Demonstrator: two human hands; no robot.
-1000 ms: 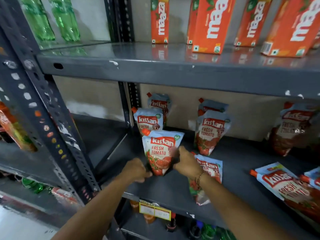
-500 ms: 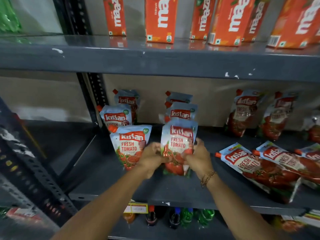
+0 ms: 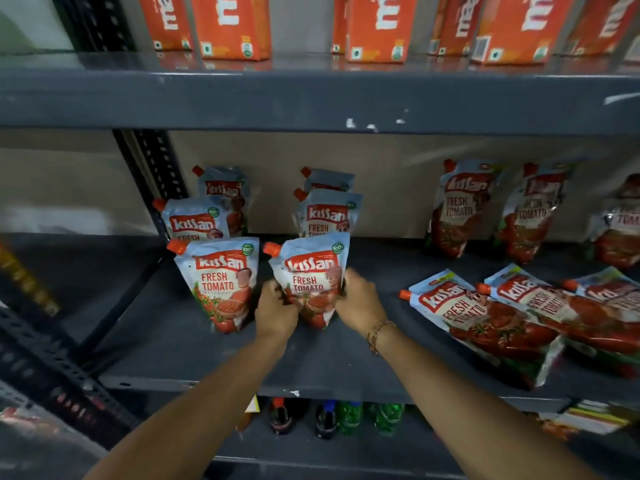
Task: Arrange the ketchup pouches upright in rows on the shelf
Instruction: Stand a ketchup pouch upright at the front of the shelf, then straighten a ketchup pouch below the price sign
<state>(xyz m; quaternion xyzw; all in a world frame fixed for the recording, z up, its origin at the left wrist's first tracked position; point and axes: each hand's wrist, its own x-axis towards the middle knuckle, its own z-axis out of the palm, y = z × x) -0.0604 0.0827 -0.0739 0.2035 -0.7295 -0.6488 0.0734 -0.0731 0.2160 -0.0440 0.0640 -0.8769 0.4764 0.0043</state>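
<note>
Since a second ago, shifted from the left row's front pouch (image 3: pixel 221 284) to the next row; since half a second ago, held pouch (image 3: pixel 313 278) set lower, base now on the shelf (image 3: pixel 194 344), spout up and to the left. Left hand (image 3: pixel 277 311) closed on its lower left edge, right hand (image 3: pixel 358 301) closed on its lower right edge, thumbs across the front, bracelet (image 3: pixel 379 334) on the right wrist. Upright, just right of the front pouch, a narrow gap between the two. Behind the front pouch, two more upright in a row toward the back wall (image 3: pixel 204 220) (image 3: pixel 225 195). Behind the held pouch, two more likewise (image 3: pixel 327 214) (image 3: pixel 329 180). Farther right, against the wall, two upright pouches (image 3: pixel 462 206) (image 3: pixel 533 209) well apart from the hands, a third (image 3: pixel 620 230) cut off by the frame edge. Lying flat on the right of the shelf, three pouches overlapping, labels up: nearest (image 3: pixel 485 320), next (image 3: pixel 554 306), last (image 3: pixel 609 289) partly out of frame. Above, on the upper shelf (image 3: pixel 311 98), orange cartons (image 3: pixel 377 29) standing in a line. Below, bottles (image 3: pixel 349 415) with dark and green bodies, blurred. At left, a perforated upright post (image 3: pixel 152 174) beside the left row.
</note>
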